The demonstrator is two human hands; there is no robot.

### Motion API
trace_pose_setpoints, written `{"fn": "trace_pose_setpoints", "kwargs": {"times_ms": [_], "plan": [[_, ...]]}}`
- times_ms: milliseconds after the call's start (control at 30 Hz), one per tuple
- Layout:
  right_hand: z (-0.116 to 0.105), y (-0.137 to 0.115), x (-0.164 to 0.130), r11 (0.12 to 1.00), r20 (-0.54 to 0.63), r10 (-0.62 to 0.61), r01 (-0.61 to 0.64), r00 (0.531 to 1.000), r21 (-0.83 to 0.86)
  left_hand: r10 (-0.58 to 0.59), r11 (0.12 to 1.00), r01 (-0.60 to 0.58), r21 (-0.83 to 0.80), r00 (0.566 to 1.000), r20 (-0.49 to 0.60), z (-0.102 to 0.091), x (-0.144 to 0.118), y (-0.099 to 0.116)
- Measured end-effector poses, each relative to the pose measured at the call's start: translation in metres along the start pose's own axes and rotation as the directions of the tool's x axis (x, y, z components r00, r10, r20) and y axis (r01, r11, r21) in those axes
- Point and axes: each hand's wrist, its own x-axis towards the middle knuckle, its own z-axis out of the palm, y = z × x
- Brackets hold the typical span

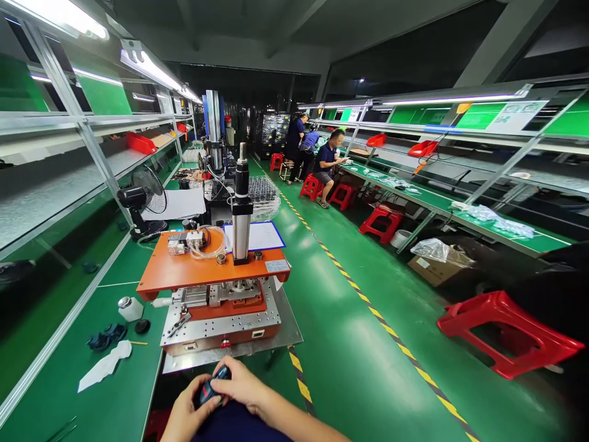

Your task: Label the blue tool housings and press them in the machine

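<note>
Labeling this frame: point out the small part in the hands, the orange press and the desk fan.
small dark part [214,385], head view, its blue-marked top between both hands.
orange press [184,271], head view, bare orange top plate.
desk fan [150,189], head view, round grille.

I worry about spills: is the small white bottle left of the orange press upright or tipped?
Upright: the white bottle stands on its base on the green table, cap on top.

Both forearms are bare to the frame's lower edge, with no sleeve, glove, watch or ring showing on the left hand [184,412] or right hand [242,385]; dark navy fabric covers the lap.
</note>
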Motion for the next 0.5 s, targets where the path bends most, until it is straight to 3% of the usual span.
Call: {"fn": "trace_pose_setpoints", "kwargs": {"times_ms": [500], "plan": [[-0.0030, -0.0008, -0.0011, 1.000, 0.003, 0.011, -0.011, 1.000, -0.004, -0.007, 1.000, 0.007, 0.019, 1.000, -0.010, 0.0033, -0.0008, 0.0073]]}}
